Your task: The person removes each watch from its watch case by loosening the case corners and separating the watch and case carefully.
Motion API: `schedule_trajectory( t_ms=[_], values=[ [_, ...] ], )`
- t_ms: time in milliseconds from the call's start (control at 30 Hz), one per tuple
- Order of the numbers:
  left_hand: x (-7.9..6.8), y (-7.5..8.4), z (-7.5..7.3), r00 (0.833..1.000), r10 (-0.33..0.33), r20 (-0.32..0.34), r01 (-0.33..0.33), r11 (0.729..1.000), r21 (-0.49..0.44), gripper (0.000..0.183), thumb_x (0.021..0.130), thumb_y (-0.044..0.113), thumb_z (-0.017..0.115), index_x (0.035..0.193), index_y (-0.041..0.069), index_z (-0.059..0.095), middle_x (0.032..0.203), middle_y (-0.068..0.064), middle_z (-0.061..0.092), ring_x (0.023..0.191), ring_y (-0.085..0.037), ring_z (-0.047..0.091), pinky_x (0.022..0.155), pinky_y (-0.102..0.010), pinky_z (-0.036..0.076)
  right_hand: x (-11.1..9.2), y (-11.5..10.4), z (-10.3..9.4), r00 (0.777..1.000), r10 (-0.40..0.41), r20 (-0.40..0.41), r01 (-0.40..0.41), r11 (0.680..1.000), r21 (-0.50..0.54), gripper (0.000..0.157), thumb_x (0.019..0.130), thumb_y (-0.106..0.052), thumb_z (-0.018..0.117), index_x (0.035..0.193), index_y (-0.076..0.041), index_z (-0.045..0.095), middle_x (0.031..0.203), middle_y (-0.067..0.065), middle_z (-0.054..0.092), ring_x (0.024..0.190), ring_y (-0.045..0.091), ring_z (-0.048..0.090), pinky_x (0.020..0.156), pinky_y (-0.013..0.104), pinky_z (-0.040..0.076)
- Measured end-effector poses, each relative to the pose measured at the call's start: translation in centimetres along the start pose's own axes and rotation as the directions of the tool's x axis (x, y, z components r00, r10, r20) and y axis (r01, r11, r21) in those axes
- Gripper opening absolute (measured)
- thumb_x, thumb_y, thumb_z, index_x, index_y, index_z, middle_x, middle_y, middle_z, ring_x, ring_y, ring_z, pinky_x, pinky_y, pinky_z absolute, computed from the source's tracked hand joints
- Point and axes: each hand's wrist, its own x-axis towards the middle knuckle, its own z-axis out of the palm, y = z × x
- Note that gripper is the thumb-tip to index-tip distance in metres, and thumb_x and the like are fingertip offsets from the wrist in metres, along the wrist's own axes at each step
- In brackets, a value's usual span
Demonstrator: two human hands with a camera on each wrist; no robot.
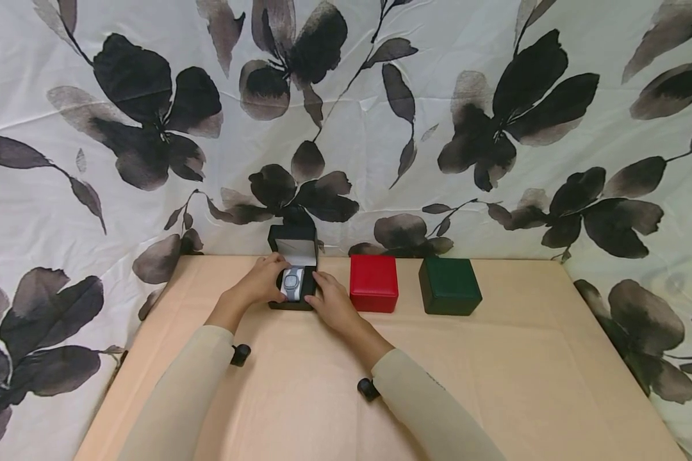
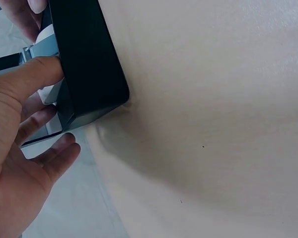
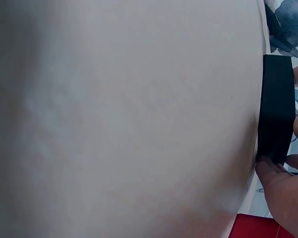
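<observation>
A black watch box [image 1: 293, 306] stands on the table with its lid [image 1: 293, 238] raised toward the back. Inside it, a wristwatch [image 1: 292, 282] with a light blue-grey strap is wrapped round a white cushion. My left hand [image 1: 263, 279] reaches into the box from the left; in the left wrist view its thumb and fingers pinch the watch on its cushion from front and back. Against the box's right side, my right hand [image 1: 333, 301] grips the wall, thumb near the front corner and fingers farther back. Part of the right wall is hidden behind those fingers.
A closed red box [image 1: 373, 284] stands just right of my right hand, and a closed dark green box [image 1: 450, 286] is farther right. The boxes line the back of the pale table [image 1: 525, 384], before a floral cloth [image 1: 375, 160].
</observation>
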Motion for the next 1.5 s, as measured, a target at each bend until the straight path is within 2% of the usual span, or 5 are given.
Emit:
schedule_trajectory(
  t_ms=[567,800,1067,1267,1500],
  values=[
    [0.4,-0.8,-0.4,0.997,0.080,-0.020,-0.081,0.992,-0.100,0.073,0.068,0.008,0.089,0.133,-0.007,0.061,0.134,-0.021,0.054,0.122,-0.039,0.052,0.109,-0.053,0.047,0.3,-0.2,0.1,1.000,-0.011,-0.014,0.010,1.000,-0.011,0.064,0.097,-0.021,0.073,0.152,0.000,0.048,0.152,0.018,0.051,0.141,0.033,0.052,0.120,0.043,0.041],
    [0.1,-0.8,-0.8,0.997,0.070,-0.043,-0.074,0.992,-0.102,0.071,0.067,0.010,0.090,0.131,-0.004,0.062,0.131,-0.021,0.057,0.120,-0.038,0.054,0.109,-0.053,0.047,0.3,-0.4,0.0,1.000,0.014,0.001,-0.014,1.000,-0.016,0.065,0.098,-0.022,0.073,0.153,-0.001,0.047,0.154,0.018,0.050,0.143,0.033,0.050,0.121,0.042,0.040],
    [-0.6,0.0,-1.6,0.993,0.088,-0.073,-0.095,0.990,-0.100,0.071,0.066,0.009,0.089,0.129,-0.006,0.061,0.125,-0.020,0.059,0.115,-0.038,0.056,0.106,-0.051,0.048,0.2,-0.4,0.0,1.000,0.023,0.007,-0.022,0.999,-0.045,0.065,0.099,-0.024,0.071,0.154,-0.002,0.045,0.155,0.017,0.048,0.143,0.032,0.049,0.120,0.041,0.040],
    [-0.9,0.6,-2.3,0.997,0.064,-0.052,-0.070,0.991,-0.116,0.074,0.070,0.009,0.090,0.134,-0.006,0.058,0.135,-0.023,0.061,0.123,-0.041,0.058,0.112,-0.054,0.046,0.0,-0.6,-0.1,1.000,-0.005,-0.008,0.005,0.999,-0.049,0.062,0.100,-0.022,0.070,0.153,-0.002,0.046,0.157,0.018,0.047,0.145,0.033,0.048,0.121,0.042,0.039],
    [-1.5,1.7,-3.1,0.998,0.044,-0.038,-0.050,0.983,-0.176,0.075,0.073,0.008,0.089,0.138,-0.004,0.054,0.133,-0.020,0.063,0.120,-0.040,0.060,0.107,-0.052,0.050,-0.6,-1.5,-1.2,0.999,-0.041,-0.022,0.040,0.999,-0.028,0.063,0.100,-0.020,0.068,0.155,-0.004,0.043,0.160,0.016,0.044,0.147,0.032,0.046,0.122,0.043,0.038]
  ],
)
